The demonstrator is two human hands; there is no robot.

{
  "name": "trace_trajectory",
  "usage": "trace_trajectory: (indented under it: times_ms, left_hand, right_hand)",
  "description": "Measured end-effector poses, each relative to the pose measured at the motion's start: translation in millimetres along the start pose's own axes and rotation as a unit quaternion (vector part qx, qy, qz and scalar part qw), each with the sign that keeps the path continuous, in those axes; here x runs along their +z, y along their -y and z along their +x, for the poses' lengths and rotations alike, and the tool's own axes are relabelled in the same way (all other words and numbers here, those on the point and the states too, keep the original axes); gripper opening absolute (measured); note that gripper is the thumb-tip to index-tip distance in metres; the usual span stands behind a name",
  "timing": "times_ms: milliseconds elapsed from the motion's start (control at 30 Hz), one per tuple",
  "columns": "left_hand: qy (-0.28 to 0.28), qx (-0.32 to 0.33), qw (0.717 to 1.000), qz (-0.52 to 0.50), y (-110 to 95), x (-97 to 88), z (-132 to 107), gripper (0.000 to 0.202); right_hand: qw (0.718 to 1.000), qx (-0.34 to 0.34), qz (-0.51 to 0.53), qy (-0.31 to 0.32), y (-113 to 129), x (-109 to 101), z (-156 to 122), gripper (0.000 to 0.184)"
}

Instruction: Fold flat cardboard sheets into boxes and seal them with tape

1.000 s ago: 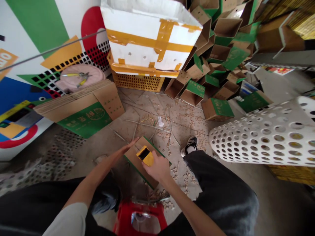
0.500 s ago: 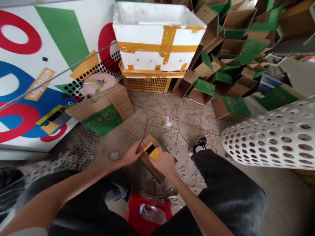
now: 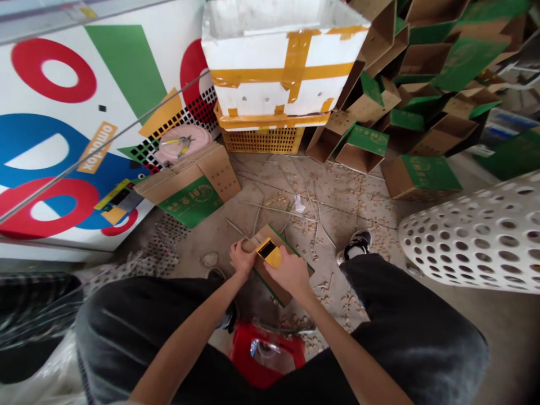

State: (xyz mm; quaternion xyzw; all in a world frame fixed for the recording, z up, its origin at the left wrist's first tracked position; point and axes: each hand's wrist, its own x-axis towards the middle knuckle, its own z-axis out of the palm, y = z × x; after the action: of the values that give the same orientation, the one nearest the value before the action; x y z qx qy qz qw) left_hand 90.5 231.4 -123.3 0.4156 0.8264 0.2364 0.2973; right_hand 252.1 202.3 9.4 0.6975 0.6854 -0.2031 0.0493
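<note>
A flattened brown carton piece (image 3: 282, 281) with green edges lies on the concrete floor between my knees. My right hand (image 3: 290, 272) is closed around a yellow hand-sized tool with a black top face (image 3: 270, 252), resting it on the cardboard. My left hand (image 3: 243, 259) curls around the carton piece's near-left corner, with its fingers over the edge. The underside of the yellow tool is hidden, so I cannot see what it touches.
A taped white foam box (image 3: 278, 67) sits on a yellow crate (image 3: 262, 140) ahead. Green-printed cartons (image 3: 417, 73) are heaped at right, beside a white perforated tube (image 3: 476, 236). Flattened cartons (image 3: 192, 183) lean left. A red stool (image 3: 265, 354) is below. Shells and sticks litter the floor.
My left hand has moved in from the floor beside the carton piece and now curls around its corner. My right hand still holds the yellow tool. The view has shifted slightly.
</note>
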Motion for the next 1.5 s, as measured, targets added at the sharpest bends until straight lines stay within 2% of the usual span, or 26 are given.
trace_trajectory:
  times_ms: [100,167,233,300,367,500,667,800,867,933,1000,1067,1133,1233,1300,1400,1500]
  left_hand:
    - [-0.008,-0.055,0.998,-0.010,-3,4.3,4,0.065]
    - [-0.009,-0.038,0.999,-0.008,-2,6.1,6,0.074]
    - [-0.014,0.028,0.999,0.008,-1,6.5,6,0.073]
    - [-0.024,0.119,0.992,0.037,3,6.1,2,0.061]
    - [-0.037,0.200,0.976,0.075,7,5.4,-2,0.052]
    - [-0.023,0.325,0.934,0.147,18,0.6,-6,0.059]
    - [0.048,0.462,0.867,0.182,30,-14.6,-6,0.069]
    - [0.133,0.530,0.823,0.156,28,-30.5,18,0.060]
    - [0.150,0.529,0.828,0.107,15,-34.5,41,0.053]
    - [0.109,0.489,0.864,0.044,-7,-31.3,63,0.052]
    - [0.046,0.428,0.902,0.007,-32,-19.4,78,0.052]
    - [0.038,0.402,0.914,0.029,-52,-1.0,83,0.048]
    - [0.070,0.402,0.909,0.084,-60,18.2,81,0.047]
    - [0.097,0.407,0.894,0.159,-55,36.6,76,0.047]
    - [0.086,0.410,0.889,0.182,-49,38.4,74,0.047]
    - [0.071,0.421,0.884,0.189,-48,30.9,74,0.046]
    - [0.080,0.454,0.867,0.189,-57,25.1,68,0.049]
  right_hand:
    - [1.000,-0.001,0.000,-0.001,-2,1,3,0.046]
    - [1.000,-0.005,0.001,-0.004,-4,5,5,0.048]
    - [1.000,-0.006,0.003,-0.009,-6,9,5,0.048]
    - [1.000,-0.006,0.004,-0.013,-6,12,6,0.048]
    - [1.000,-0.002,0.000,-0.013,-5,13,6,0.048]
    - [1.000,0.000,-0.008,-0.009,-4,16,8,0.049]
    - [1.000,-0.008,-0.006,-0.011,-2,18,15,0.050]
    - [1.000,-0.013,-0.007,-0.010,0,15,19,0.048]
    - [1.000,-0.013,-0.006,-0.008,-1,14,18,0.050]
    - [1.000,-0.004,-0.005,-0.004,-2,15,17,0.053]
    - [1.000,0.003,-0.005,-0.005,-3,16,16,0.054]
    - [1.000,0.002,-0.006,-0.006,-2,16,16,0.054]
    - [1.000,0.001,-0.011,0.001,0,14,16,0.053]
    - [0.999,0.013,-0.017,0.026,4,5,9,0.055]
    - [0.998,0.025,-0.022,0.046,5,-3,0,0.055]
    - [0.996,0.039,-0.038,0.077,-3,-10,-18,0.052]
    - [0.995,0.038,-0.042,0.076,-21,-4,-28,0.048]
